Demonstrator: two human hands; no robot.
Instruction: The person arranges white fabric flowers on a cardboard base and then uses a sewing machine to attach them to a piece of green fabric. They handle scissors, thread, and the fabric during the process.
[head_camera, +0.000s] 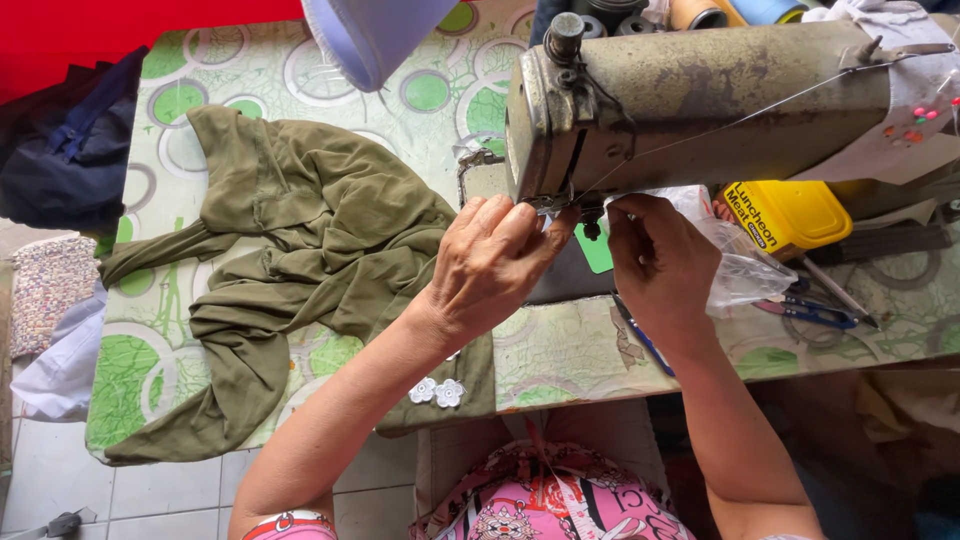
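My left hand (490, 262) and my right hand (655, 255) are raised to the needle area under the head of an old beige sewing machine (690, 100). The fingertips of both hands pinch together near the needle and presser foot (575, 212); a thin thread runs from there up to the right along the machine. Whether either hand grips the thread cannot be made out. An olive-green garment (290, 250) lies crumpled on the table left of my left arm, with small white lace flowers (437, 392) at its near edge.
The table has a green-and-white circle-patterned cover (560, 350). Right of my right hand lie a clear plastic bag (745, 270), a yellow tin (790, 212), blue-handled scissors (815, 312) and a pen (640, 335). Dark cloth (65, 150) is piled far left. A lamp shade (375, 35) hangs above.
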